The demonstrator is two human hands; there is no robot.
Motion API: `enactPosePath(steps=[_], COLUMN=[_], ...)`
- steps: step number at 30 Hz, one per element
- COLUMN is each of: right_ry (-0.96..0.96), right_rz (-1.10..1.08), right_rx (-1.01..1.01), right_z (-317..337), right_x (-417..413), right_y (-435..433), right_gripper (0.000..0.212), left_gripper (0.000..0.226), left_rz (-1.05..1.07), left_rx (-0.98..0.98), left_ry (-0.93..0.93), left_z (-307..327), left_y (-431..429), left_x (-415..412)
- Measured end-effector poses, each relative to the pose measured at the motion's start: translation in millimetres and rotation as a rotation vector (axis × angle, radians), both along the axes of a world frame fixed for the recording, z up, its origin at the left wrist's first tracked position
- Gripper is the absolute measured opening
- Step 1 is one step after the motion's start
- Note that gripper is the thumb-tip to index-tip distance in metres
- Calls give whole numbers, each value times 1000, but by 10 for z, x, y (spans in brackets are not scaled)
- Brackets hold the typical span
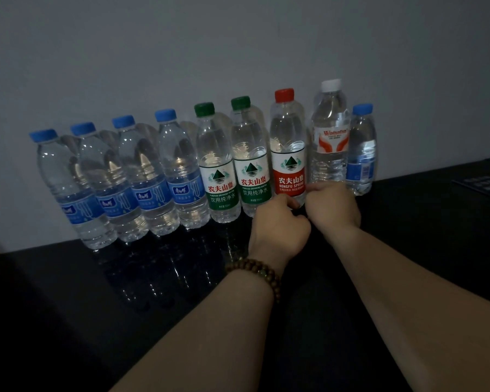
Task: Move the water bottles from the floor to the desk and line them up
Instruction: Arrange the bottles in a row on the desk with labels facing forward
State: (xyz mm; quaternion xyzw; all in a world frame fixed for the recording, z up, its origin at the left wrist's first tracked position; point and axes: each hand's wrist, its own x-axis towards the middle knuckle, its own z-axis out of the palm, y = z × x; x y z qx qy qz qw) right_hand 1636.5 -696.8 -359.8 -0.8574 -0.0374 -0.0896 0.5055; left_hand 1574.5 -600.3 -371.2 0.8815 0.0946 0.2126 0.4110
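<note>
Only the head view on my end, and it's pretty dim, so bear with me.

All the bottles stand upright in one row along the back edge of the black desk (68, 292), right against the grey wall (238, 52). From the left end:
- far-left blue-cap bottle (68, 188)
- second blue-cap bottle (105, 179)
- third blue-cap bottle (145, 176)
- fourth blue-cap bottle (181, 171)
- left green-cap bottle (219, 176)
- right green-cap bottle (251, 165)
- red-cap bottle (287, 154)
- white-cap bottle (330, 137)
- small blue-cap bottle (361, 154), which closes the row on the right

They sit shoulder to shoulder, touching or very nearly.

Both hands are at the foot of the red-cap bottle. The left hand (280, 222), with a beaded bracelet (255, 275) on its wrist, has its fingers curled in, and they meet the bottle's lower left side. The right hand (333, 205) is curled too. One fingertip lies against the lower right of the red label, and the hand covers the base of the white-cap bottle. I only see the backs of the hands, so I can't tell whether either one actually grips the bottle or just leans on it.

Near the desk's back right corner lies a dark flat card (481, 186), well apart from the row.
</note>
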Motion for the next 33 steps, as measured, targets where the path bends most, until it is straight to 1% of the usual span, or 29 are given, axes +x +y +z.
enactPosePath(steps=[3,7,14,24,29,33], right_ry=[-1,-7,-6,-14,-21,-26], right_rz=[15,20,20,27,19,-1], right_rx=[-12,-11,-27,-35,-32,-1], right_z=[-5,-4,-8,-24,-38,-53], right_x=[-3,-7,-3,12,26,33], right_y=[-8,-6,12,9,12,11], right_gripper=[27,33,37,37,32,30], left_gripper=[30,28,30,26,23,19], left_rz=[24,18,17,57,88,108], left_rx=[24,76,91,36,-17,-8], left_ry=[-8,0,9,-23,-33,-39], left_z=[8,23,21,21,18,20], left_y=[-1,-6,-10,-15,-13,-16], left_x=[0,-6,-3,1,-2,-1])
